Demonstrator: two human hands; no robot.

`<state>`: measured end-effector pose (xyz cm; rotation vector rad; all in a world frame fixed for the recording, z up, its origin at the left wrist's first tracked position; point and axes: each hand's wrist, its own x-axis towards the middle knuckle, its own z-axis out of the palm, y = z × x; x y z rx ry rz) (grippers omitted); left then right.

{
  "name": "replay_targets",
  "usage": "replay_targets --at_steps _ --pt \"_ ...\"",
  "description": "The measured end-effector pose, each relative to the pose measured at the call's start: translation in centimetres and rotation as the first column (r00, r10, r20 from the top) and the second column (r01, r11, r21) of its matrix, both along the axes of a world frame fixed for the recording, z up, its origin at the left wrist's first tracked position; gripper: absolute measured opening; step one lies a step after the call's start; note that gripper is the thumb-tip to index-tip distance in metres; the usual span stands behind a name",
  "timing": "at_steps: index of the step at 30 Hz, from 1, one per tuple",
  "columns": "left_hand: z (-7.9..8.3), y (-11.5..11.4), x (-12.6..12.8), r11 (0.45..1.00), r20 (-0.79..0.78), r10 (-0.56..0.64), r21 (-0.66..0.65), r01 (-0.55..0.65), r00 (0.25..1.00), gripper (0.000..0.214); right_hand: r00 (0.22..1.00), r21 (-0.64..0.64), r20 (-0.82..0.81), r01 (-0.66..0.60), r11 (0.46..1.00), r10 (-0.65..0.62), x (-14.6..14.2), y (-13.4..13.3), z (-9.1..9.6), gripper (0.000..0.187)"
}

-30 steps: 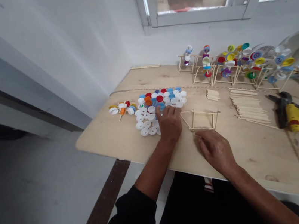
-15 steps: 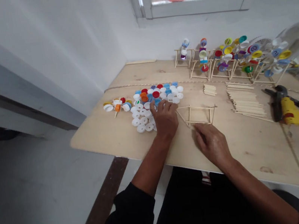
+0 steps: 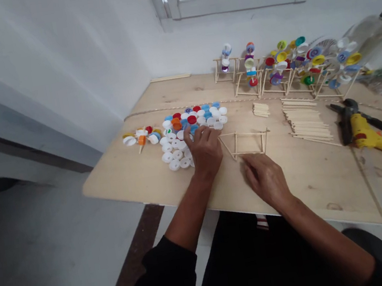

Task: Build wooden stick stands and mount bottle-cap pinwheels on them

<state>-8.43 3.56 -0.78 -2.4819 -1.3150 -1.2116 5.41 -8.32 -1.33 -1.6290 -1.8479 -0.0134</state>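
Observation:
My left hand (image 3: 205,149) rests over the right edge of a cluster of bottle caps (image 3: 176,145), fingers bent and apart, the tips touching caps. White caps lie at the front of the cluster, with red, blue and orange ones among those behind. My right hand (image 3: 266,177) lies curled on the table just in front of a small frame of thin sticks (image 3: 251,154). Its fingers are folded under, so whatever they hold, if anything, is hidden. Left of the cluster lies a pinwheel-like piece of joined caps (image 3: 142,140) with a stick.
Several stick frames bearing cap wheels (image 3: 251,73) stand along the wall. A short stick bundle (image 3: 261,109) and a longer stick pile (image 3: 305,120) lie to the right. Beyond them are a yellow glue gun (image 3: 366,132) and dark-handled pliers (image 3: 349,113). A twisted cord crosses the tabletop (image 3: 124,177).
The whole view has shifted slightly, so things appear a little further left and up. Both hands keep nearly the same places relative to the caps and the stick frame.

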Motion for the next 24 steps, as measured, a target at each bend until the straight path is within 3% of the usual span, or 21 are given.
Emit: replay_targets --at_steps 10,24 --pt "0.03 -0.01 0.14 1.0 0.009 -0.006 0.02 0.006 1.0 0.023 0.991 0.01 0.133 -0.014 1.0 0.012 -0.24 -0.17 -0.09 0.025" --pt "0.21 -0.27 0.37 0.998 0.106 -0.066 -0.009 0.068 0.992 0.022 0.996 0.018 0.087 -0.003 1.0 0.002 -0.18 -0.07 -0.16 0.027"
